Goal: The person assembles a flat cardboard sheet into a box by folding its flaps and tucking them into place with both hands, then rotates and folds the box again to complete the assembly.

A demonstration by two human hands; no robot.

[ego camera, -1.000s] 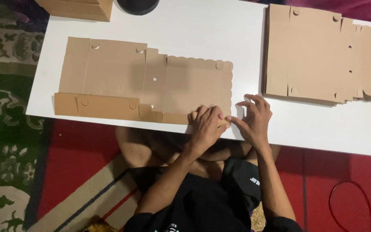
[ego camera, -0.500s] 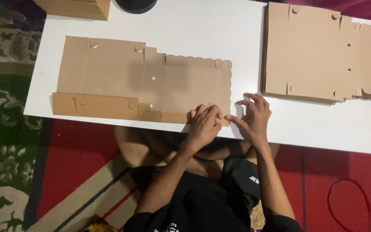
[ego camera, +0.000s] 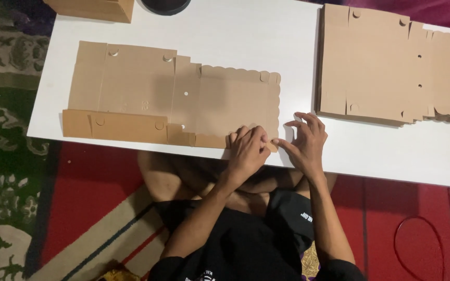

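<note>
Cardboard sheet (ego camera: 173,96), a flat unfolded box blank with a scalloped right end, lies on the white desk (ego camera: 266,36), running from the left part toward the middle, its lower strip along the near edge. That strip is folded up over the sheet and looks a shade darker.

Left hand (ego camera: 247,151) rests knuckles up on the near right corner of the sheet, fingers curled and pressing down on the folded strip; nothing is lifted off the desk. Right hand (ego camera: 305,140) sits just beside it at the near edge, open, fingers spread, fingertips (ego camera: 276,141) touching the sheet's corner and the bare desk next to it. The two hands are nearly touching.

Stack of the same flat blanks (ego camera: 376,67) lies at the far right corner, well apart from the hands. At the far left corner stands a brown cardboard box (ego camera: 92,8), cut off by the frame, and near it a round black object (ego camera: 165,5), also only partly in view.

Person sits cross-legged on the floor at the near edge, in dark clothing. Patterned red and green rug (ego camera: 6,171) covers the floor; a thin red cord loop (ego camera: 417,244) lies to the right.
</note>
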